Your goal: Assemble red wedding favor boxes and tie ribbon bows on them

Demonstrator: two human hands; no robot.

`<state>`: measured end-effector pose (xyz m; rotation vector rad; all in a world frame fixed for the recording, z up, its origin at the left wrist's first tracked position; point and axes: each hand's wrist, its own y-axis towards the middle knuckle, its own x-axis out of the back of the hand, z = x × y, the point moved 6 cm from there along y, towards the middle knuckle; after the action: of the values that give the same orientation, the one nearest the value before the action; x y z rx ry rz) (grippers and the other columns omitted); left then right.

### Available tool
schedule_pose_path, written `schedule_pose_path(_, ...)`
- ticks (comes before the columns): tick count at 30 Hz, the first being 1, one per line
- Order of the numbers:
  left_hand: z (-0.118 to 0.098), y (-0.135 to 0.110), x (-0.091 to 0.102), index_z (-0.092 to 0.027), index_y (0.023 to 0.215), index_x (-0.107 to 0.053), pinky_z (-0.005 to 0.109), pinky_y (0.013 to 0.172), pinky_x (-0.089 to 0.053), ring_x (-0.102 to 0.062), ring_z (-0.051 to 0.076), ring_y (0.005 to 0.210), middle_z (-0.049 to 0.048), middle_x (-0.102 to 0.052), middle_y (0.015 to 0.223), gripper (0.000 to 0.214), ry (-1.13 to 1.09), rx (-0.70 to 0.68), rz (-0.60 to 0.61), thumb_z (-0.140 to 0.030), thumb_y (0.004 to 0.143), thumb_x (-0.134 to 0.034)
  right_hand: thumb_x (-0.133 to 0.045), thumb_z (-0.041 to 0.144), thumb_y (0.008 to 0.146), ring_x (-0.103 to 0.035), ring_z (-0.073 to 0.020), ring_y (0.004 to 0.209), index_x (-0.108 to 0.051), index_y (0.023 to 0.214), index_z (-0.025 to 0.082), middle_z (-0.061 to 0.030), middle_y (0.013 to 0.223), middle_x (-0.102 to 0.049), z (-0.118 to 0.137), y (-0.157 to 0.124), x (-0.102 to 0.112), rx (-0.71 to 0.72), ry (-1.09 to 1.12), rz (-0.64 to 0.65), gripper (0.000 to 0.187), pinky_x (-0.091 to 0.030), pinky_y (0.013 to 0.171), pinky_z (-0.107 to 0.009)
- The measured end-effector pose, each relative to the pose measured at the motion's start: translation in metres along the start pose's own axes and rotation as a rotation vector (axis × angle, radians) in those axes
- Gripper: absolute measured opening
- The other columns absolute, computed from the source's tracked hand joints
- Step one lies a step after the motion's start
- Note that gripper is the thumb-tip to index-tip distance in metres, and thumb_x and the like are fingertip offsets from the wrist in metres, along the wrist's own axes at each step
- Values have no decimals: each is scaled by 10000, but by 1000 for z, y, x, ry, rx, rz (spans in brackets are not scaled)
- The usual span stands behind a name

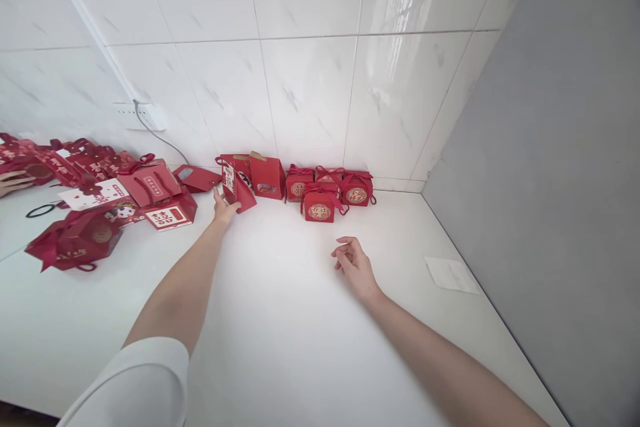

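My left hand [223, 209] reaches far out over the white counter [280, 320] and grips a flat, unfolded red gift box [236, 185] by its lower edge. My right hand [354, 265] hovers above the counter with fingers loosely curled and apart, holding nothing. Just behind the held box stands a red box with a window [267, 177]. To its right, several folded red boxes with ribbons and gold emblems [320, 205] sit against the tiled wall.
A pile of flat red boxes and bags [100, 193] lies at the left. Another person's hand [13, 182] shows at the left edge. A cable [160, 137] runs from a wall socket. A white paper slip [451, 274] lies near the grey right wall.
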<state>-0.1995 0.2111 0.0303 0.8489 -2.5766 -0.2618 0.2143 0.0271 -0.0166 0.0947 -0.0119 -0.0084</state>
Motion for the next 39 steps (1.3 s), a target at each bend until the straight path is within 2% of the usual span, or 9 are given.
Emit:
schedule_pose_path(3, 10, 5, 0, -183, 1257, -562, 439, 905, -555, -678, 288, 1032, 115, -693, 1152, 610, 2, 68, 50, -161, 656, -658, -511, 373, 897, -614, -153, 670, -498, 1109, 263, 4, 906, -636, 0, 0, -1, -7, -11, 6, 239, -440, 665, -306)
schedule_pose_path(6, 11, -2, 5, -151, 1106, -609, 474, 890, -547, -688, 287, 951, 115, -719, 979, 345, 22, 89, 6, -245, 775, -582, -510, 378, 901, -612, -155, 674, -497, 1109, 264, 3, 905, -635, 1, 0, -1, -17, -9, 10, 237, -440, 663, -308)
schedule_pose_path(10, -7, -21, 12, -152, 1300, -480, 424, 1046, -453, -563, 271, 1246, 159, -610, 1286, 495, 36, 6, -116, -365, 864, -577, -511, 378, 901, -615, -157, 675, -501, 1101, 262, 2, 904, -638, 2, 0, -1, -21, -19, 13, 232, -443, 673, -313)
schedule_pose_path(15, -54, -46, -9, -224, 1390, -434, 408, 1172, -316, -452, 290, 1366, 118, -512, 1441, 798, 144, -278, -159, -462, 712, -782, -516, 378, 894, -612, -155, 674, -500, 1102, 266, 6, 904, -638, 2, 0, 0, -25, -8, 11, 236, -444, 665, -305)
schedule_pose_path(20, -35, -41, -16, -196, 1196, -544, 486, 1038, -454, -639, 307, 1104, 120, -675, 1171, 585, 11, -18, -153, -436, 710, -762, -532, 387, 872, -613, -151, 656, -511, 1091, 263, 12, 885, -644, 0, 1, 0, -13, 13, -8, 253, -448, 654, -299)
schedule_pose_path(24, -10, -40, -5, -184, 1051, -566, 426, 959, -528, -654, 276, 1065, 101, -685, 1134, 475, -128, 66, -110, -385, 661, -749, -526, 392, 870, -618, -150, 649, -513, 1090, 255, 8, 882, -650, -1, 2, 0, 3, 4, -8, 260, -451, 647, -298)
schedule_pose_path(27, -1, -45, 6, -189, 1044, -555, 393, 947, -546, -650, 250, 1097, 82, -684, 1154, 339, -250, 91, -75, -317, 731, -582, -528, 390, 864, -620, -151, 649, -513, 1088, 253, 6, 883, -652, 1, 2, 1, 17, -2, -6, 263, -457, 658, -303)
schedule_pose_path(30, -2, -56, 11, -189, 1086, -554, 409, 934, -561, -658, 264, 1108, 80, -697, 1148, 402, -361, 105, -13, -261, 697, -479, -522, 383, 864, -620, -150, 652, -511, 1089, 254, 6, 887, -649, 2, 0, 1, 21, -10, -7, 260, -458, 664, -305)
schedule_pose_path(39, -13, -123, 4, -142, 1076, -648, 516, 900, -579, -678, 366, 1067, 94, -752, 1033, 609, -523, 197, 307, -243, 502, -473, -513, 413, 893, -622, -154, 664, -505, 1106, 255, -7, 925, -653, 9, -4, -1, 80, -64, 26, 266, -479, 713, -329)
